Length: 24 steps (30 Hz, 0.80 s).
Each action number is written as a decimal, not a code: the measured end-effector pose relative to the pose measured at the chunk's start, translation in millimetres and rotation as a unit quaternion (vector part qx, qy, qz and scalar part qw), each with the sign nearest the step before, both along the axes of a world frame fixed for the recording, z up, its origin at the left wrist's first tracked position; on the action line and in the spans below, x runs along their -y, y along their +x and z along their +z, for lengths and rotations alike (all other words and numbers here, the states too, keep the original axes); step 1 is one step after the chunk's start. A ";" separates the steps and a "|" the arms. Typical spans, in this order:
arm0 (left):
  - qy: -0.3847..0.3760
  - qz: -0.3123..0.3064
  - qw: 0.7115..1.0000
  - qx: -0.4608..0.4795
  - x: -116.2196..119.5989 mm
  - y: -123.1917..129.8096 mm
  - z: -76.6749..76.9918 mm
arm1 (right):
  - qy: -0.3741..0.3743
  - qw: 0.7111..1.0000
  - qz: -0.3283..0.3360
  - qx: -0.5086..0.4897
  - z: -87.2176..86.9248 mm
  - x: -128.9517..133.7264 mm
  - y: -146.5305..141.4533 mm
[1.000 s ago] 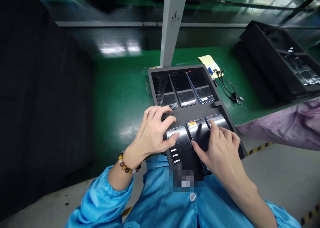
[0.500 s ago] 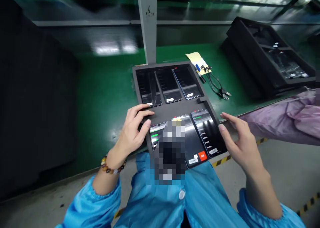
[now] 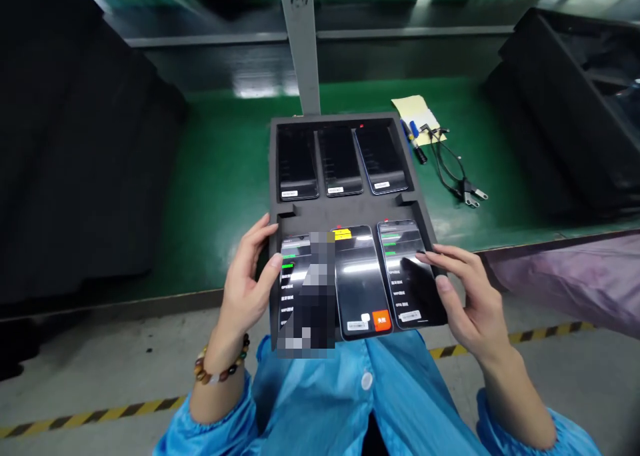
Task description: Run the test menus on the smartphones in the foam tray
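A black foam tray (image 3: 345, 209) lies in front of me, its near end reaching past the bench edge. It holds two rows of smartphones. The far row has three phones with dark screens, such as the middle phone (image 3: 341, 163). In the near row, the right phone (image 3: 407, 283) shows a list with green marks, and the middle phone (image 3: 363, 276) carries yellow and red patches. A blurred patch partly covers the left phone (image 3: 293, 276). My left hand (image 3: 250, 276) grips the tray's left rim. My right hand (image 3: 470, 289) lies over the right rim, fingers stretched and apart, fingertips at the right phone.
Beyond the tray's right side are yellow paper (image 3: 417, 109), a marker (image 3: 417, 146) and black cables (image 3: 455, 173) on the green bench (image 3: 220, 196). Dark foam stacks stand left (image 3: 85, 149) and right (image 3: 565, 123). A post (image 3: 303, 49) rises behind. Someone's pale purple sleeve (image 3: 570, 276) is at right.
The tray now sits straighter in view. My left hand has moved down its left rim, and my right hand has come in over the right rim to the near-right phone.
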State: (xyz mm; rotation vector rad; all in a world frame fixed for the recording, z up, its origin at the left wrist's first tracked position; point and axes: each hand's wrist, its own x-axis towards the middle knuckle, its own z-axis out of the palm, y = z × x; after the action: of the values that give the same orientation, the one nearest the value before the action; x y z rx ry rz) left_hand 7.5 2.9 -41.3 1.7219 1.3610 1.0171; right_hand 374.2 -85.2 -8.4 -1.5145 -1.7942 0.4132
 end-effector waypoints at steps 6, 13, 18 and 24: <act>0.055 0.004 0.998 -0.025 18.8 -4.3 10.4 | -0.001 0.997 0.072 0.000 -4.2 -5.7 20.0; 0.068 -0.026 0.993 -0.092 27.8 -4.1 15.9 | 0.004 0.996 0.089 0.015 -11.4 -8.2 31.5; 0.044 -0.033 0.990 -0.132 26.0 -3.2 19.2 | -0.017 0.996 0.077 0.034 -13.0 -13.9 32.6; 0.062 -0.026 0.982 -0.175 22.7 -0.6 21.8 | -0.035 0.996 0.072 0.039 -12.5 -19.0 35.2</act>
State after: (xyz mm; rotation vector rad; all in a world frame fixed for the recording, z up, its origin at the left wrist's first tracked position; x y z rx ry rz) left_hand 6.9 -19.8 -19.5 2.0943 1.4813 0.8098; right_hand 409.4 -66.2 -20.9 -1.4720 -1.9759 0.4982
